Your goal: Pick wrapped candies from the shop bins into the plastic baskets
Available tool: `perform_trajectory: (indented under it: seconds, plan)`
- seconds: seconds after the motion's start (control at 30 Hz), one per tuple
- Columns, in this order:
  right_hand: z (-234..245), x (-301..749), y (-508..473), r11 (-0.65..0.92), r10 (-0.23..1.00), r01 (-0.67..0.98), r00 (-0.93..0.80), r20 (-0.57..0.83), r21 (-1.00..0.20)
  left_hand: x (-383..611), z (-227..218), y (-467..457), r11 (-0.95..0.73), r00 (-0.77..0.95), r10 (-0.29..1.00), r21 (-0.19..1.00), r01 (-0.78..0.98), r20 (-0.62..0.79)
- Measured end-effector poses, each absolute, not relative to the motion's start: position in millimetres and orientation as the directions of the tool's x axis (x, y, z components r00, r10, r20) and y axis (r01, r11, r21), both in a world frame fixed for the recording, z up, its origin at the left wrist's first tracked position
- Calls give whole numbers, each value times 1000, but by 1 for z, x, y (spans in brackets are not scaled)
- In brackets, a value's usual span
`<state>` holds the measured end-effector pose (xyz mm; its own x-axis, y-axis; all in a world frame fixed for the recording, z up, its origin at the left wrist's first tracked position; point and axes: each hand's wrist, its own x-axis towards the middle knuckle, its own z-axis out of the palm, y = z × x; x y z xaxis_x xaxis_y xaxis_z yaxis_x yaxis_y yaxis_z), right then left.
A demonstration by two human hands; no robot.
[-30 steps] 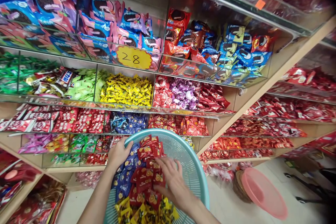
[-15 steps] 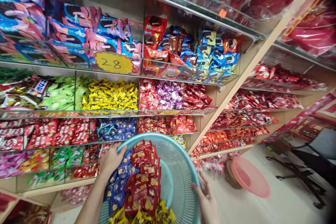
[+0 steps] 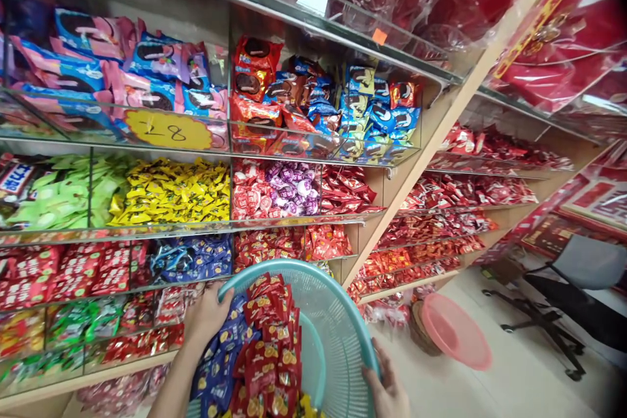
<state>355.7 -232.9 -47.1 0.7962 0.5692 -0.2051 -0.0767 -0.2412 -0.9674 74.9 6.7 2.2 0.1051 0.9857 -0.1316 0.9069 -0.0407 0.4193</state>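
Basket [image 3: 337, 320] of teal plastic mesh, round, sits low in the middle of my view, held up close to sweet-shop shelves [image 3: 406, 170]; my left hand [image 3: 208, 317] clasps its far left rim, fingers curled over the edge and resting on the sweets inside; my right hand [image 3: 389, 392] grips the near right rim, fingers pressed against the outer wall, the palm cut off by the bottom of the view. Red packets [image 3: 269, 339] with an orange picture lie in a ridge down the basket's middle; blue packets [image 3: 220, 356] lie just beside them on the left, under my left hand; yellow packets [image 3: 306, 410] peek out at the very bottom; bare mesh shows on the right side. Behind the basket, clear-fronted bins hold wrapped sweets in rows; yellow sweets [image 3: 171, 192] sit beside green sweets [image 3: 63, 189]; above them a yellow oval tag [image 3: 166, 130] reads 28, in front of blue and pink biscuit packs [image 3: 147, 65]. Pink basin [image 3: 455, 333] lies tilted on the floor to the right of the basket, near my right hand but apart from it; grey chair [image 3: 582, 281] stands further right.
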Motion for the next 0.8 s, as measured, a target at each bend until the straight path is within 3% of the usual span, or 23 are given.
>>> perform_trajectory:
  seconds: [0.23, 0.4, 0.5, 0.63, 0.8]
  plan:
    - [-35, 394, -227, -143, 595, -82, 790, -151, -986, 103, 8, 2, 39, 32, 985, 395, 918, -172]
    - [-23, 417, -222, -249, 694, -253, 627, -354, -935, 114, 4, 4, 69, 21, 972, 370, 926, -233]
    - [-19, 426, -220, -323, 740, -349, 486, -464, -880, 123, 5, 14, -2, 98, 969, 389, 921, -229]
    - [-7, 434, -216, -313, 795, -414, 378, -474, -855, 152, 12, 30, -139, 217, 966, 421, 896, -142]
    - [5, 440, -215, -320, 809, -418, 346, -475, -850, 183, 23, 41, -225, 263, 962, 326, 918, -75]
